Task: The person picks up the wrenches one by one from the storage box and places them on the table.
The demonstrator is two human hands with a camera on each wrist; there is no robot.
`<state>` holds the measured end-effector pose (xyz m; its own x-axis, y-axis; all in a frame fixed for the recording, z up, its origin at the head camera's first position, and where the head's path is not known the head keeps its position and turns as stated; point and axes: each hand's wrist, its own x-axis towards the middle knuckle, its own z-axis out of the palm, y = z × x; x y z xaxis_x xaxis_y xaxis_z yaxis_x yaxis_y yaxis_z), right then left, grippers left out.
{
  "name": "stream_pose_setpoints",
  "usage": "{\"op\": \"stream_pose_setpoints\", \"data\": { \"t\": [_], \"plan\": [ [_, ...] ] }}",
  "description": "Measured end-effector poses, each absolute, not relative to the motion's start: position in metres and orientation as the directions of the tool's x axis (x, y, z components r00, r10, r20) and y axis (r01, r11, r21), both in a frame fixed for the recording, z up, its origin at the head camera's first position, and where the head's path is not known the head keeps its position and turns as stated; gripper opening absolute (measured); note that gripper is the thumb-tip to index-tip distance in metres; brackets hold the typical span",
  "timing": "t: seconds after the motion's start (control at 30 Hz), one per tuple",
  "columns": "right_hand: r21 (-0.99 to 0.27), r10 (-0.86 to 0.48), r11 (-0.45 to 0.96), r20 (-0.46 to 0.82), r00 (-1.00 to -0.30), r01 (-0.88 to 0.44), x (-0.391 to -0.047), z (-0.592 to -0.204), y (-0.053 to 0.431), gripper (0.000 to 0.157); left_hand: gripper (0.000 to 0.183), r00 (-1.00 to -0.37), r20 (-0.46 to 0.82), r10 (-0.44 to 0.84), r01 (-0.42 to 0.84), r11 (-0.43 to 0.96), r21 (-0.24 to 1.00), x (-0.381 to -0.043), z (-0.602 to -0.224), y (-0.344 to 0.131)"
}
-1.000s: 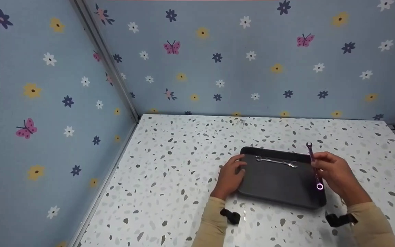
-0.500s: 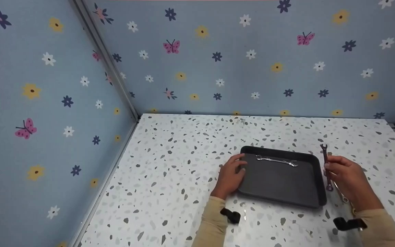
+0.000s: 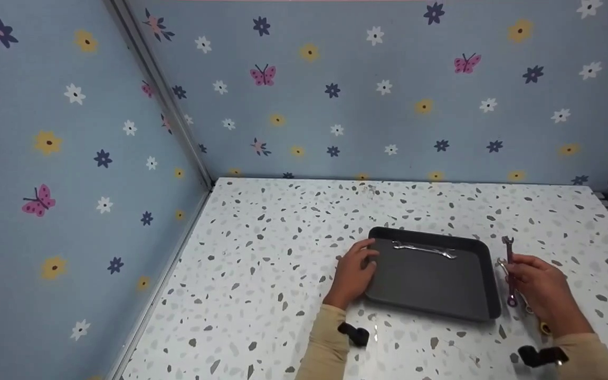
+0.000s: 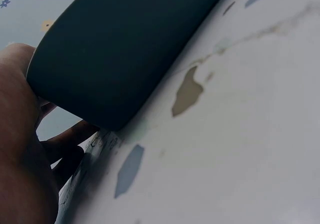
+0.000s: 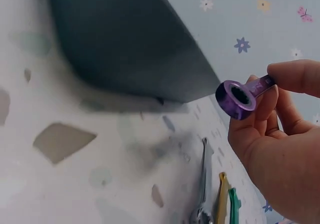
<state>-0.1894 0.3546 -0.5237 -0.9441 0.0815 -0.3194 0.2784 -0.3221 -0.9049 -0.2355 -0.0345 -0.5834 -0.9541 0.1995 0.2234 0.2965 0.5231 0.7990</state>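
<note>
- Sleeves [image 3: 321,345] with black fittings [image 3: 354,334] are framing the near edge, just behind both hands.
- Right hand [image 3: 544,287] is pinching the purple wrench [image 5: 230,104] between thumb and fingers, clear of the surface, just outside the tray's right end. Open end is pointing away from the person, ring end back toward them.
- Purple wrench is looking rigid, hard to damage, probably light enough for one hand; glossy finish may be slipping a bit. Mid-shaft seems the best hold, both ends being left free.
- Below the right hand, a silver wrench [image 5: 203,179], a gold wrench [image 5: 222,194] and a green wrench [image 5: 234,204] are lying side by side; lower parts are running out of the right wrist view.
- Left hand [image 3: 353,274], well apart from the right, is gripping the tray's left wall, some fingers over the rim, others outside.
- Tray [image 3: 425,287] is sitting between the hands; looking stiff, probably fairly light, so the wall is seeming a sensible grip for steadying.
- Tray wrench [image 3: 423,248], also silver, is lying along the tray's far side, beyond both hands, touched by neither.
- Speckled surface [image 3: 272,264] is stretching left of and beyond the hands.
- Flowered wall [image 3: 293,100] is standing farthest off.
</note>
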Motion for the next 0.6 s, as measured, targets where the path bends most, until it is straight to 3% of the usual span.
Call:
{"op": "stream_pose_setpoints", "data": {
  "t": [0.33,0.6],
  "plan": [
    [-0.904,0.103,-0.279,-0.363,-0.926,0.323,-0.187,-0.537,0.364,0.016,0.026,-0.958,0.204,0.201,0.282,0.532,0.798,-0.236,-0.583,-0.034],
    [-0.924,0.149,-0.056,-0.383,-0.912,0.378,-0.182,-0.543,0.366,0.027,0.025,-0.955,0.213,0.205,0.29,0.515,0.807,-0.236,-0.584,-0.034]
  ]
}}
